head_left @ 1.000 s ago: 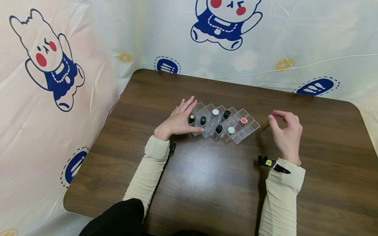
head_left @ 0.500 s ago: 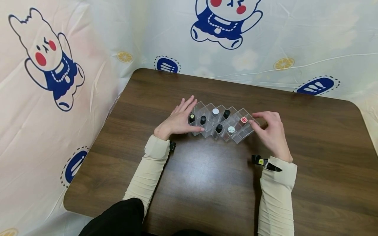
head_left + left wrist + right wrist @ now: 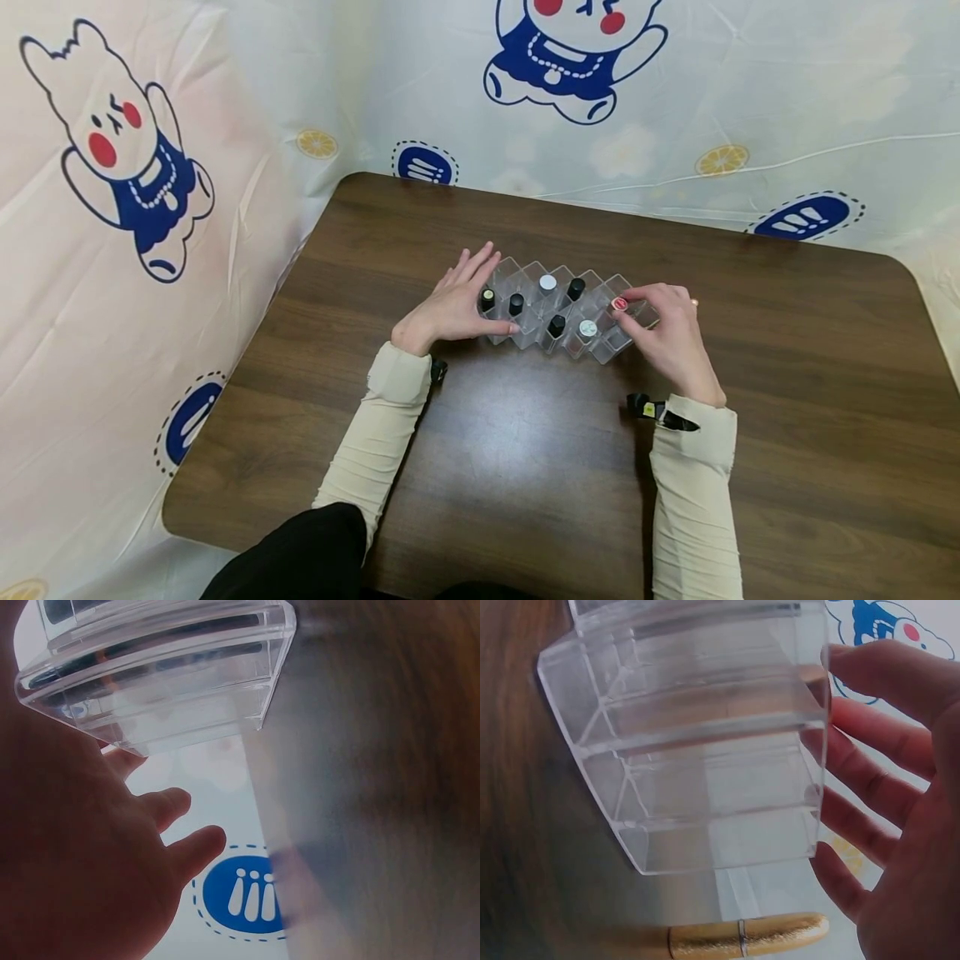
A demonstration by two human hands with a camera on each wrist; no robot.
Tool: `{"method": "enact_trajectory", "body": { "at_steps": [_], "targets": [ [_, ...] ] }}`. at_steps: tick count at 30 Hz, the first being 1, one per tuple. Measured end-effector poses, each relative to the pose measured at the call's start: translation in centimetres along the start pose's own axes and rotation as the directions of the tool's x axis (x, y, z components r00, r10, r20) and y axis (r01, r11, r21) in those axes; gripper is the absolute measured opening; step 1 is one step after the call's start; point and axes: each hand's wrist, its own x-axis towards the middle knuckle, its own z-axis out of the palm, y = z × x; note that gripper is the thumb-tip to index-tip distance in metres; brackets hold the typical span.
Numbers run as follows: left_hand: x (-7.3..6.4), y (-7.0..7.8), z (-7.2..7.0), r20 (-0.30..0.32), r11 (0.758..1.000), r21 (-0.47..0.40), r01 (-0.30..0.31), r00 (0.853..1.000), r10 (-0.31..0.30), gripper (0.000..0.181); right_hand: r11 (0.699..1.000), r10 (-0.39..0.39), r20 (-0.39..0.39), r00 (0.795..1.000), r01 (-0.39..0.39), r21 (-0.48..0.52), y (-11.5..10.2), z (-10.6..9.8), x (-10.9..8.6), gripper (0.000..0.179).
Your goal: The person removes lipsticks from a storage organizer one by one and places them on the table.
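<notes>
A clear plastic lipstick holder [image 3: 534,312] with diamond-shaped slots stands on the table. My left hand [image 3: 453,307] rests against its left end, fingers spread and straight, thumb along the front side; the left wrist view has the fingertips [image 3: 174,806] beside the clear wall. At the other end, my right hand [image 3: 669,332] pinches the red-topped lipstick [image 3: 618,305] between thumb and forefinger, while it sits in its slot. Several black-capped tubes [image 3: 557,326] and two with pale tops [image 3: 587,329] fill other slots. The right wrist view shows the right fingers [image 3: 881,784] behind the holder's end.
A gold lipstick tube [image 3: 750,937] stands on the brown wooden table [image 3: 495,467] just right of the holder, mostly hidden by the right hand in the head view. Printed cloth [image 3: 420,58] hangs behind the table and along its left side.
My right hand let go of the gold tube and moved left over the holder's right end to the red-topped lipstick. The left hand and the holder stayed put.
</notes>
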Motion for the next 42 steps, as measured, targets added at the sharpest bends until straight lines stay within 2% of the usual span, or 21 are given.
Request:
{"method": "enact_trajectory", "body": {
  "at_steps": [7,20,42],
  "targets": [
    [-0.08,-0.05,0.10,0.000,1.000,0.001,0.003,1.000,-0.003,0.115,0.998,0.063,0.040,0.997,-0.063,-0.005,-0.11,0.41,0.05,0.026],
    [-0.11,0.03,0.11,-0.005,1.000,-0.008,0.007,1.000,-0.007,0.115,0.996,0.088,0.055,0.995,-0.087,-0.021,-0.16,0.77,0.07,0.029],
    [-0.09,0.02,0.09,-0.002,1.000,-0.029,0.005,1.000,-0.005,0.115,0.997,0.068,0.036,0.997,-0.066,-0.038,0.10,0.81,0.10,0.026]
  ]
}}
